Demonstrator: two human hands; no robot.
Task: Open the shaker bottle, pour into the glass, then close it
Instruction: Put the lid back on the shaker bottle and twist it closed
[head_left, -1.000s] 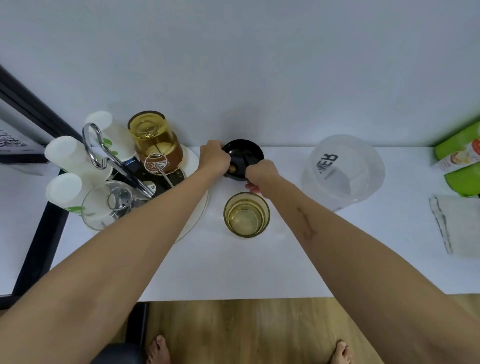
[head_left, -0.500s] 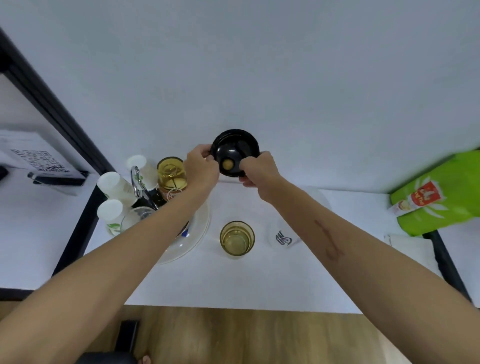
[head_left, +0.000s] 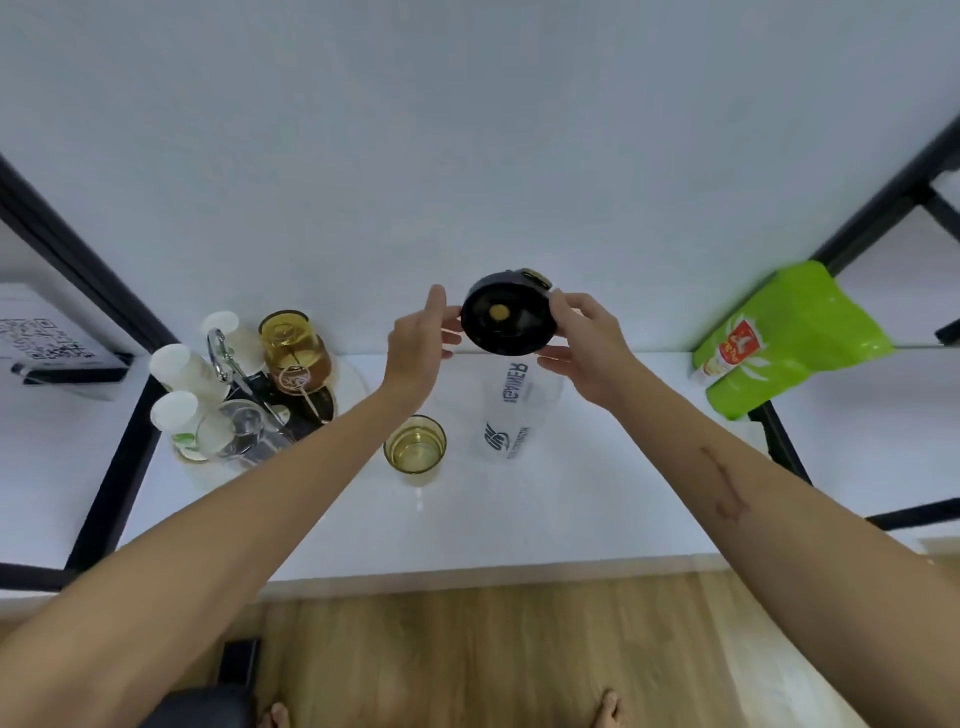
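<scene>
The black shaker lid (head_left: 508, 318) is held in the air above the table, its underside with a yellow centre facing me. My right hand (head_left: 582, 345) grips its right rim. My left hand (head_left: 420, 338) is at its left rim with the fingers spread, fingertips touching or just off the edge. Below the lid the clear shaker bottle (head_left: 514, 415) stands open on the white table (head_left: 571, 509). The amber glass (head_left: 414, 450), holding pale yellow liquid, stands to the left of the bottle.
A round tray (head_left: 348, 384) at the left carries an upturned amber glass (head_left: 295, 351), white cups (head_left: 179, 366), a clear glass pitcher (head_left: 241, 434) and a metal handle. A green bag (head_left: 784, 338) leans at the right. Black frame bars border both sides.
The lid has been lifted from the table's back and carried up and to the right, above the bottle. My left hand has loosened its hold and spread its fingers. The view has pulled back.
</scene>
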